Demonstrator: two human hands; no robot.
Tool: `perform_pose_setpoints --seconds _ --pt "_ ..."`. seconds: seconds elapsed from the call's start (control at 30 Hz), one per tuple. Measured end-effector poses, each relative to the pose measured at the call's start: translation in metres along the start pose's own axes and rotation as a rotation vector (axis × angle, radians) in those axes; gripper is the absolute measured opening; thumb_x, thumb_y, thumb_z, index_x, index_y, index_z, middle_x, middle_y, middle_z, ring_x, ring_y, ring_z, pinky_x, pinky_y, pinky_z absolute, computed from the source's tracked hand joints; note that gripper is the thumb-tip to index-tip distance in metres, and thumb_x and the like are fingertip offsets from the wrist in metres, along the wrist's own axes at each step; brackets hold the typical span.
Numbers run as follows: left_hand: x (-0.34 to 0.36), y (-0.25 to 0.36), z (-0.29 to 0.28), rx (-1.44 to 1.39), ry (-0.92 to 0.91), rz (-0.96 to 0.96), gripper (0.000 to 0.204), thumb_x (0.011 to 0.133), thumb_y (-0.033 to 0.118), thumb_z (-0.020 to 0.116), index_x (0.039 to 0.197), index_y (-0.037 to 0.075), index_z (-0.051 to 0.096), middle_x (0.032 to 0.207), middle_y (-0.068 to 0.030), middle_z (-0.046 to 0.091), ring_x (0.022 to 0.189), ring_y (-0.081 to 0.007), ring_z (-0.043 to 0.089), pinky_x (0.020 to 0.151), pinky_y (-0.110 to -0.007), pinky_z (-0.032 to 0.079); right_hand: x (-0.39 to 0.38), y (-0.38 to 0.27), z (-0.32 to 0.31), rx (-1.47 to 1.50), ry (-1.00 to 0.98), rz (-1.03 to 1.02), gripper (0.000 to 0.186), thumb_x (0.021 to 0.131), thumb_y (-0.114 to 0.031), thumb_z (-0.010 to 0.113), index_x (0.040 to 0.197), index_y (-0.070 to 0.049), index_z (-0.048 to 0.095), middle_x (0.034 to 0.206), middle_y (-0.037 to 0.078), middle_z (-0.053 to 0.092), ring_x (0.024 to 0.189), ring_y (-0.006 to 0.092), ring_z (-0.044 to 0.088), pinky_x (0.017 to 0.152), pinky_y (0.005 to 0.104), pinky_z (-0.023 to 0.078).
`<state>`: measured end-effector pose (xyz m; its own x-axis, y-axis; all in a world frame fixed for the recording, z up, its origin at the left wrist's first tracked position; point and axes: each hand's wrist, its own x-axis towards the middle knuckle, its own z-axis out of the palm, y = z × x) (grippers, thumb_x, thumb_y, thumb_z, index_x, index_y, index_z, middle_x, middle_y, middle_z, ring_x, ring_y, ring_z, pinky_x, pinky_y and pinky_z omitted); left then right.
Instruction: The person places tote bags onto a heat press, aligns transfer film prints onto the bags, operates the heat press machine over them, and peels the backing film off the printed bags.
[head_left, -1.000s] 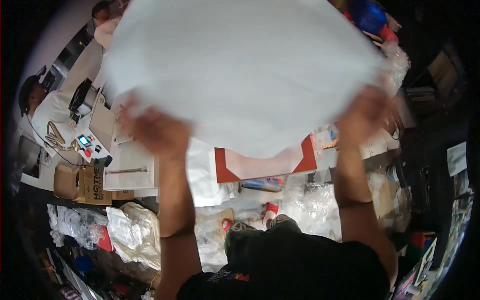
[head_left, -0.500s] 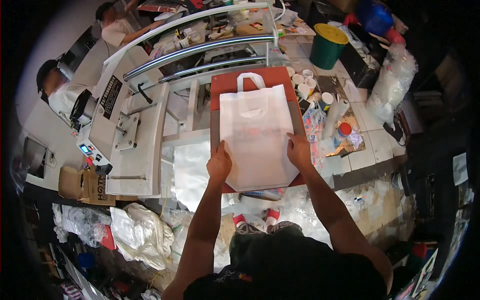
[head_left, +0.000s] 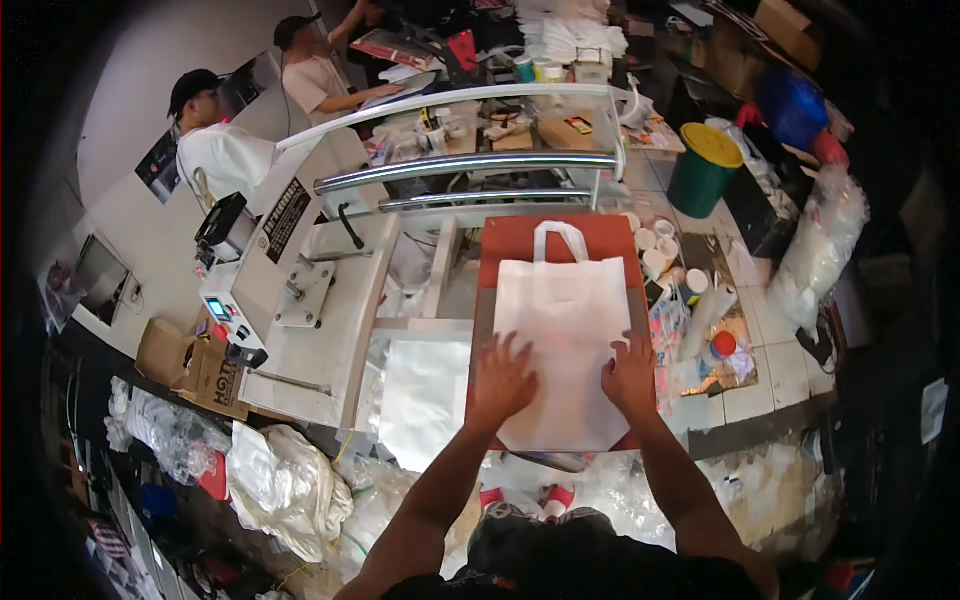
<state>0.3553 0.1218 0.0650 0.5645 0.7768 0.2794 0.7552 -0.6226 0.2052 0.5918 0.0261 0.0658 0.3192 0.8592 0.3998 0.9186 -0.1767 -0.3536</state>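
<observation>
A white tote bag [head_left: 568, 320] lies flat on the red-brown board [head_left: 500, 240] of a heat press, its loop handle at the far end. My left hand [head_left: 507, 382] rests palm down on the bag's left side, fingers spread. On the right edge, my right hand [head_left: 630, 375] lies with its fingers apart and somewhat bent, touching the fabric. Neither hand grips anything. A faint reddish mark shows dimly through the middle of the bag.
The press's control box [head_left: 235, 310] and metal rails [head_left: 470, 168] stand left and beyond. Right of the board are several pots [head_left: 655, 262] and a red-capped bottle [head_left: 722, 345]. A green bucket [head_left: 695, 185] with a yellow lid stands farther off. Two people work at the far left.
My left hand has gone from the bag's left edge onto its surface, fingers now spread. My right hand stays by the right edge, fingers opened wider. The whole view has shifted.
</observation>
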Motion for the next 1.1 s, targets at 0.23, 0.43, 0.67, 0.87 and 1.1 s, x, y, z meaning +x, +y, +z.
perform_pose_setpoints --seconds 0.23,0.43,0.67,0.87,1.1 --pt "0.004 0.009 0.048 -0.064 -0.088 0.088 0.065 0.089 0.043 0.052 0.148 0.020 0.036 0.153 -0.0137 0.031 0.142 -0.0458 0.021 0.114 -0.058 0.019 0.092 0.029 0.089 -0.115 -0.013 -0.149 0.045 0.078 -0.025 0.063 0.118 -0.005 0.060 0.131 0.017 0.048 0.128 0.0392 0.039 0.107 0.0608 0.026" --pt "0.012 0.013 0.039 -0.088 -0.107 0.081 0.065 0.089 0.041 0.053 0.148 0.020 0.036 0.154 -0.0125 0.031 0.142 -0.0438 0.023 0.112 -0.059 0.022 0.176 0.034 0.150 -0.170 -0.065 -0.018 0.062 0.077 -0.038 0.066 0.124 0.001 0.054 0.134 0.019 0.048 0.127 0.0367 0.041 0.107 0.0569 0.025" --pt "0.018 0.012 0.035 -0.093 -0.141 0.043 0.063 0.087 0.041 0.053 0.146 0.020 0.040 0.153 -0.0109 0.032 0.141 -0.0437 0.025 0.111 -0.059 0.025 0.236 0.000 0.149 -0.023 -0.121 0.221 0.098 0.073 -0.046 0.074 0.143 0.003 0.027 0.132 0.021 0.051 0.123 0.0368 0.045 0.102 0.0535 0.029" --pt "0.016 0.013 0.037 -0.086 -0.133 0.052 0.063 0.087 0.041 0.053 0.146 0.020 0.040 0.153 -0.0110 0.033 0.140 -0.0444 0.025 0.110 -0.059 0.026 0.237 0.001 0.164 -0.027 -0.135 0.275 0.109 0.068 -0.055 0.074 0.145 0.004 0.025 0.140 0.021 0.044 0.133 0.0373 0.036 0.108 0.0559 0.024" --pt "0.013 0.017 0.036 -0.068 -0.161 0.055 0.063 0.087 0.040 0.054 0.145 0.019 0.041 0.153 -0.0106 0.033 0.141 -0.0432 0.025 0.110 -0.059 0.025 0.225 -0.002 0.159 -0.008 -0.165 0.282 0.112 0.068 -0.062 0.071 0.146 0.005 0.025 0.149 0.020 0.035 0.142 0.0387 0.024 0.113 0.0592 0.015"
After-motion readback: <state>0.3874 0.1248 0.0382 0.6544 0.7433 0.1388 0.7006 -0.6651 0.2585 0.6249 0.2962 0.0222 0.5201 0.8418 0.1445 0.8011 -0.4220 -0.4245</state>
